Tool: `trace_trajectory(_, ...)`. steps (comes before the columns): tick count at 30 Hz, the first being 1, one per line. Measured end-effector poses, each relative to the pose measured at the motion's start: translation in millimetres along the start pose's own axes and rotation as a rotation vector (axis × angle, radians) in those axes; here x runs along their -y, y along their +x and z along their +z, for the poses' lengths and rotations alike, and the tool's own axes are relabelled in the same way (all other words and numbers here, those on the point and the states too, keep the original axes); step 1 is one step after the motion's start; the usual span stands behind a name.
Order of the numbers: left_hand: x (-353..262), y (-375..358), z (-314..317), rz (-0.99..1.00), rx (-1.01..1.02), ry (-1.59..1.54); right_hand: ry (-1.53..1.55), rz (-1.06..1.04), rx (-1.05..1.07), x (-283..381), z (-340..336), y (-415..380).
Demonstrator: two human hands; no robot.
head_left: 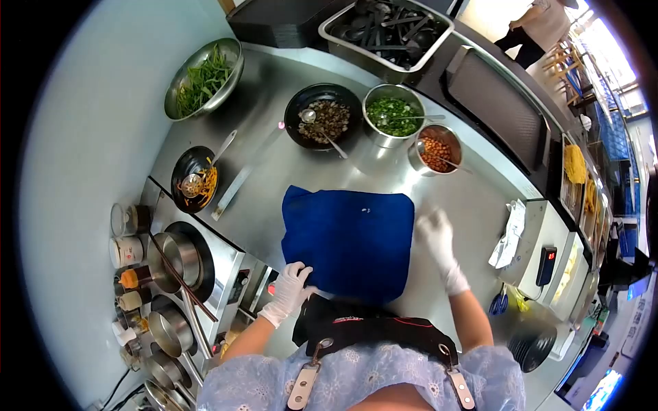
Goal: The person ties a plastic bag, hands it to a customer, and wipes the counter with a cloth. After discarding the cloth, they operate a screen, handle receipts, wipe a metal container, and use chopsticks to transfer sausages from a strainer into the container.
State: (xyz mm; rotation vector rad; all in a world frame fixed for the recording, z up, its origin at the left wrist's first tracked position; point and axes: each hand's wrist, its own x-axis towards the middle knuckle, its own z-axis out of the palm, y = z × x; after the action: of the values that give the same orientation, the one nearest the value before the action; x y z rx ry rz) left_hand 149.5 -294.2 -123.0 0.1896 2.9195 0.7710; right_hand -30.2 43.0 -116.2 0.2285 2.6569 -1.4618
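Observation:
A dark blue cloth (349, 243) lies spread on the steel counter in front of me, with a few small white bits near its upper edge. My left hand (290, 293), in a white glove, is at the cloth's lower left corner, its fingers bent and closed on the edge. Just off the cloth's right side is my right hand (436, 236), also gloved. Motion blurs its fingers, and no object shows in it.
Behind the cloth stand a black bowl of brown mince (334, 122), a pot of chopped green onion (392, 115) and a pot of peanuts (434, 150). At left are a bowl of orange strips (208, 185), a steel bowl of greens (232, 82) and several pans. A person (548, 27) stands far right.

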Motion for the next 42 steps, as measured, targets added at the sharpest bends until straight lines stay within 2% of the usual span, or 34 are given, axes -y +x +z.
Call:
trace_trajectory(1, 7, 0, 7, -0.018, -0.01, -0.014, -0.341, -0.256, -0.007, -13, 12, -28)
trace_trajectory(3, 23, 11, 18, -0.014, 0.027, -0.071, -0.564, -0.254, 0.187, -3, 30, -64)
trace_trajectory(5, 23, 36, 10, -0.024, -0.027, -0.13, -0.461, -0.255, 0.225, -22, 43, -57)
trace_trajectory(7, 30, 62, -4, -0.094, -0.314, -0.281, -0.351, -0.258, 0.259, -17, 54, -42)
trace_trajectory(9, 45, 98, -27, -0.142, -0.48, -0.337, -0.243, -0.28, 0.098, 10, 64, 0)
trace_trajectory(13, 77, 172, -54, -0.332, -0.725, -0.42, 0.005, -0.242, -0.017, 77, 93, 80)
trace_trajectory(15, 92, 207, -35, -0.165, -0.773, -0.635, -0.233, -0.574, -0.126, 76, 122, 104)
trace_trajectory(16, 94, 212, -40, -0.069, -0.61, -0.27, -0.337, -0.746, 0.02, 81, 129, 107)
trace_trajectory(17, 101, 224, -22, -0.048, -0.482, -0.27, -0.472, -0.836, 0.176, 84, 138, 110)
trace_trajectory(19, 92, 244, -6, -0.034, -0.423, -0.001, -0.662, -1.014, 0.196, 83, 158, 114)
trace_trajectory(23, 68, 269, 11, 0.021, -0.409, 0.087, -0.765, -0.896, 0.216, 67, 180, 130)
trace_trajectory(25, 66, 269, 18, 0.078, -0.249, 0.079, -0.606, -0.865, 0.227, 55, 179, 133)
trace_trajectory(26, 62, 265, 25, 0.145, -0.231, 0.067, -0.53, -0.868, 0.223, 50, 177, 130)
trace_trajectory(27, 55, 260, 31, 0.216, -0.238, 0.106, -0.521, -0.829, 0.227, 47, 172, 120)
trace_trajectory(29, 41, 243, 29, 0.346, -0.268, -0.057, -0.434, -0.81, 0.217, 34, 156, 94)
trace_trajectory(33, 12, 181, 36, 0.508, -0.145, -0.231, -0.3, -0.745, 0.298, 8, 115, 17)
trace_trajectory(34, 7, 162, 42, 0.525, -0.13, -0.158, -0.315, -0.734, 0.297, -2, 112, -6)
trace_trajectory(37, 5, 123, 42, 0.417, -0.056, -0.147, -0.296, -0.721, 0.375, -3, 125, -27)
trace_trajectory(38, 12, 115, 44, 0.358, -0.128, -0.295, -0.281, -0.701, 0.426, 0, 130, -28)
trace_trajectory(39, 19, 109, 38, 0.338, -0.142, -0.29, -0.276, -0.716, 0.444, 13, 137, -23)
trace_trajectory(41, 35, 94, 17, -0.106, -0.315, -0.594, -0.201, -0.759, 0.582, 61, 160, -3)
trace_trajectory(42, 45, 89, 3, -0.222, -0.403, -0.68, -0.174, -0.767, 0.632, 90, 177, 4)
